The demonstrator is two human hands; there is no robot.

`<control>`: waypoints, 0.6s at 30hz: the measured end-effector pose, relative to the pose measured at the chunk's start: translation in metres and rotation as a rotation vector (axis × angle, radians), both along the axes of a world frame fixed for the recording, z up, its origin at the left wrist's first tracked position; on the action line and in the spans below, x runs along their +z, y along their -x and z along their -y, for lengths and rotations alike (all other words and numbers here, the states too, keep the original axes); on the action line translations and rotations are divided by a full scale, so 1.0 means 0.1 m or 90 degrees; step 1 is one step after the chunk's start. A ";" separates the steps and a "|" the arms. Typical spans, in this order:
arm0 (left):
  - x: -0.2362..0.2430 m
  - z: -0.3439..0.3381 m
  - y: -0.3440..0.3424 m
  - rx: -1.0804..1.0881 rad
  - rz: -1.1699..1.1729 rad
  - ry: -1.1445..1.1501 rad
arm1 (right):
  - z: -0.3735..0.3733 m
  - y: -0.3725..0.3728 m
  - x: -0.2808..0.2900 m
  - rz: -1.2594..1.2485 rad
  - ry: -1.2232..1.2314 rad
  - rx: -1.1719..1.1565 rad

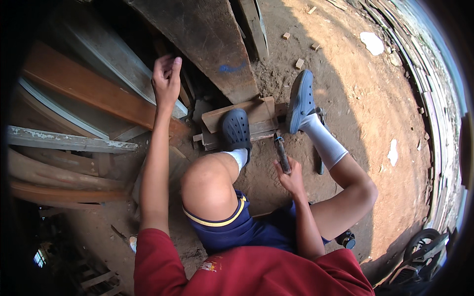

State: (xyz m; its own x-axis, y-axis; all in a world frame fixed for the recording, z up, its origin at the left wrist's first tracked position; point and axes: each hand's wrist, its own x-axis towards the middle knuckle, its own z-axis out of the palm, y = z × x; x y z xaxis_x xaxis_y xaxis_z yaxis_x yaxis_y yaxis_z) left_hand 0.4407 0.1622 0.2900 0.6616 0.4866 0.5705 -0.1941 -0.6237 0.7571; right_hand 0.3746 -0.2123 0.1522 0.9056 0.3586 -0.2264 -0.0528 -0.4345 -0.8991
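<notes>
My left hand (167,80) is raised beside a tall weathered plank (207,44), fingers loosely curved and apart, with nothing visible in them. My right hand (289,175) grips a dark bar-shaped tool (280,152) between my legs, its upper end beside short wooden boards (237,116). My left foot, in a dark clog (236,128), rests at those boards. A second tool (321,165), apparently a hammer, lies on the dirt by my right leg, partly hidden by the other clog (301,98).
Several long boards (84,89) lean at the left. Small wood offcuts (299,63) lie on the dirt ahead. Stacked planks (437,163) run along the far right, and a wheeled vehicle (419,251), partly visible, stands at the lower right.
</notes>
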 end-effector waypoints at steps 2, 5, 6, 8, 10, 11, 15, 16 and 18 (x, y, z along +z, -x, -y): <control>0.24 0.14 -0.08 -0.029 0.084 0.018 | 0.02 -0.01 -0.04 0.013 0.012 0.000; 0.60 0.22 -0.23 -0.005 0.133 -0.012 | 0.01 0.00 0.12 -0.039 -0.003 -0.009; 0.68 0.24 -0.29 0.009 0.148 -0.025 | -0.01 -0.01 0.19 -0.064 -0.013 -0.016; 0.81 0.31 -0.42 -0.008 0.141 0.018 | -0.02 0.00 0.15 -0.041 -0.001 -0.021; 0.89 0.38 -0.56 -0.029 0.132 0.060 | -0.03 0.00 0.12 -0.023 0.009 -0.020; 0.91 0.41 -0.61 -0.040 0.128 0.082 | -0.02 0.00 0.11 -0.016 0.014 -0.017; 0.93 0.45 -0.62 -0.064 0.152 0.140 | -0.12 -0.01 0.18 -0.012 -0.001 -0.022; 0.93 0.45 -0.63 -0.065 0.153 0.131 | -0.14 -0.01 0.16 -0.016 0.001 -0.019; 0.94 0.43 -0.65 -0.064 0.157 0.111 | -0.17 -0.02 0.09 -0.022 0.003 -0.010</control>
